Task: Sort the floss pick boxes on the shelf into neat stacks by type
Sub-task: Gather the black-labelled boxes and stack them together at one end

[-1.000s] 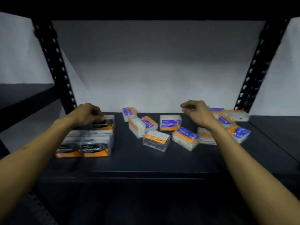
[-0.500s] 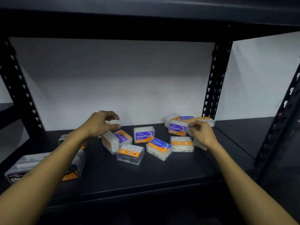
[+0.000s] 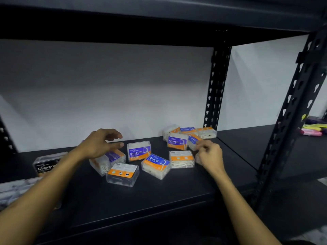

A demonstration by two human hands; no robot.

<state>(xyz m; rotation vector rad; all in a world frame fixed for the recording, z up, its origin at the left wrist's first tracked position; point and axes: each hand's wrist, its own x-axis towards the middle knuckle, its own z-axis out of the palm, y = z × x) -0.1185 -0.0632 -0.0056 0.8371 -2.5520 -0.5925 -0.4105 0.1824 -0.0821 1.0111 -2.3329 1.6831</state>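
Floss pick boxes lie scattered on a black shelf (image 3: 159, 195). In the middle stand a purple Smooth box (image 3: 139, 151), a Round box (image 3: 155, 165) and two boxes with orange labels up (image 3: 122, 174) (image 3: 181, 159). My left hand (image 3: 100, 144) hovers with its fingers spread over a lying Smooth box (image 3: 115, 156). At the right cluster my right hand (image 3: 210, 154) has its fingers curled and pinches the edge of a tilted Round box (image 3: 193, 141), beside another Smooth box (image 3: 177, 141). A black Charcoal box (image 3: 46, 164) stands at the left.
More boxes sit at the back right corner (image 3: 207, 132). Pale boxes show at the far left edge (image 3: 12, 191), blurred. Black perforated uprights (image 3: 216, 85) (image 3: 292, 112) frame the bay. Coloured items (image 3: 313, 128) lie on the neighbouring shelf.
The view swung to the right. My left hand left the Charcoal boxes and moved over the middle boxes. My right hand went to the right cluster and took the tilted Round box's edge.
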